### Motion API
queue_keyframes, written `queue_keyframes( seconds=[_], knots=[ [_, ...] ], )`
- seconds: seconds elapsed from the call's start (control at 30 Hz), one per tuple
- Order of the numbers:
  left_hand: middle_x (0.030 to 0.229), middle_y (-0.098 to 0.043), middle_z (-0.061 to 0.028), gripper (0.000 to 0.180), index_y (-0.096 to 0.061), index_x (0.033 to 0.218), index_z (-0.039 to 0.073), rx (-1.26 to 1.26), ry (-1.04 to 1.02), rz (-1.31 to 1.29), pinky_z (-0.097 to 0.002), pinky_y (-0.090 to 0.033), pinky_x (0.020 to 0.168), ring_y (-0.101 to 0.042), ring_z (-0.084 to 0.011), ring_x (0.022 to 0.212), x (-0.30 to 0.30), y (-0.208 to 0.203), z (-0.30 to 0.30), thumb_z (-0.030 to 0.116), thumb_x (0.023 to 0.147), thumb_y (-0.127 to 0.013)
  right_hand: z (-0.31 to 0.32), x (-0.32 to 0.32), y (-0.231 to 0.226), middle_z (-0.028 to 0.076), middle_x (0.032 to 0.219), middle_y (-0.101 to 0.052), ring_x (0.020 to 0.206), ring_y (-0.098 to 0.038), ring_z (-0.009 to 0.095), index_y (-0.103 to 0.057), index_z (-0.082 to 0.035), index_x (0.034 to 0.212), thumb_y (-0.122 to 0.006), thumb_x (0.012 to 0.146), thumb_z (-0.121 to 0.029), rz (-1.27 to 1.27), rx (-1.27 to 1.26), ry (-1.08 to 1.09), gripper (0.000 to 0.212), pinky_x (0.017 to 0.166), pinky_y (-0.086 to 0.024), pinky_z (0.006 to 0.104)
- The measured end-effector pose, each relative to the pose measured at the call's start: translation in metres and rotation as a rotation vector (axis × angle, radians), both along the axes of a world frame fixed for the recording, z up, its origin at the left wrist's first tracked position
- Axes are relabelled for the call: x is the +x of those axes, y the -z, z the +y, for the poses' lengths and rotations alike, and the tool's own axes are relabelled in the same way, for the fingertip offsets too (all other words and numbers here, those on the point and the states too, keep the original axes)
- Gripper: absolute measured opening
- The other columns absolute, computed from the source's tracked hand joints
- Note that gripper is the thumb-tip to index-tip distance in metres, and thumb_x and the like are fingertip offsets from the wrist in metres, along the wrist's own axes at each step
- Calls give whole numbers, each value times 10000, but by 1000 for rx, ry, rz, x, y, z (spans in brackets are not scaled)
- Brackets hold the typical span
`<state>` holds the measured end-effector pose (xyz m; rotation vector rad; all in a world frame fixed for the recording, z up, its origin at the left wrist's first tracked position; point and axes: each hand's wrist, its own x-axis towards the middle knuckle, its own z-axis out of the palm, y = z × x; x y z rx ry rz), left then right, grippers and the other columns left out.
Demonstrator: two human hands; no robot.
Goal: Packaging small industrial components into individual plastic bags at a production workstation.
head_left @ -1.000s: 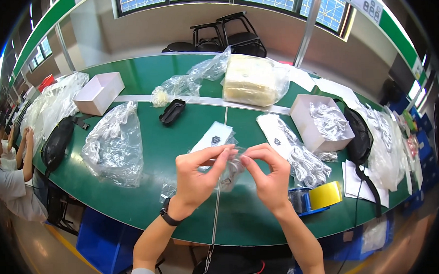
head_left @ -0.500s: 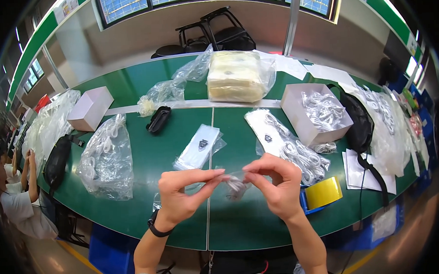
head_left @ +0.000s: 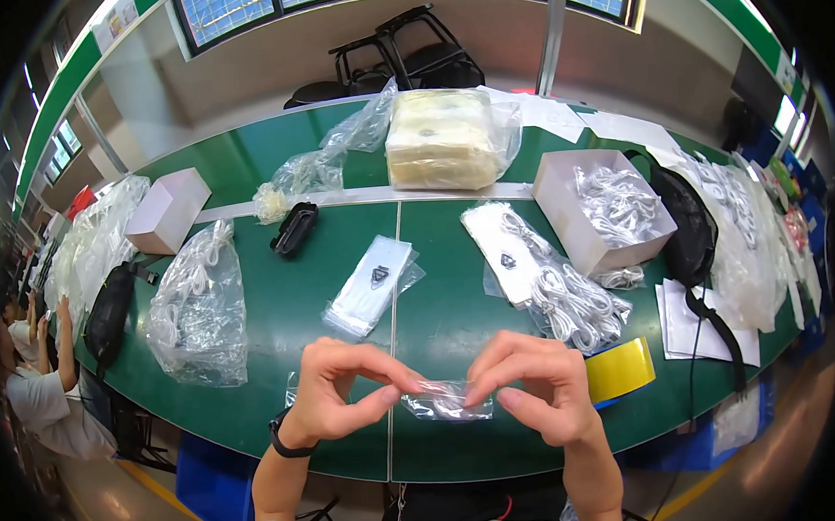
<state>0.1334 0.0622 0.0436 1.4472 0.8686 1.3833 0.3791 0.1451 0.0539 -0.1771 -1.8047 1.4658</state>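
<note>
Between my hands, close to the front edge of the table, is a small clear plastic bag [head_left: 449,403] with what looks like a coiled white cable inside. My left hand [head_left: 344,389], with a black band at its wrist, pinches the bag's left end. The fingers of my right hand [head_left: 539,385] are closed on its upper right edge. Just beyond lies a stack of flat clear bags [head_left: 369,286] with a dark printed mark. Farther right, another white stack of bags [head_left: 501,252] lies beside bagged coils of white cable [head_left: 573,310].
A white box [head_left: 564,207] of white cables stands back right, near a black pouch [head_left: 682,226]. A yellow tape roll [head_left: 621,371] lies by my right hand. A large bag of cables [head_left: 201,312] and a black case [head_left: 295,229] are at left. A wrapped yellowish bundle [head_left: 441,148] sits behind.
The small bag has come slightly nearer to me and now lies stretched sideways between my fingers. Both hands have lowered a little with it.
</note>
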Motion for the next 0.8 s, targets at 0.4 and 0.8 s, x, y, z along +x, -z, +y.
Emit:
queue_keyframes(
  seconds=[0.4,0.8],
  knots=[
    [902,-762,-210,152,-749,874,-63,115,-244,265,-353,-611,830,-765,-280,899,15,-5,2,-143,745,-738,-3,-8,11,120,984,-646,918,-642,179,-704,49,994,-707,808,144,-26,-107,231,209,818,-548,291],
    [908,-772,-162,176,-751,938,-54,151,-332,357,-315,-605,833,-764,-230,883,25,2,3,-117,774,-747,1,-13,15,88,924,-643,849,-644,181,-704,1,928,-766,813,6,-205,185,351,130,772,-511,305]
  ],
)
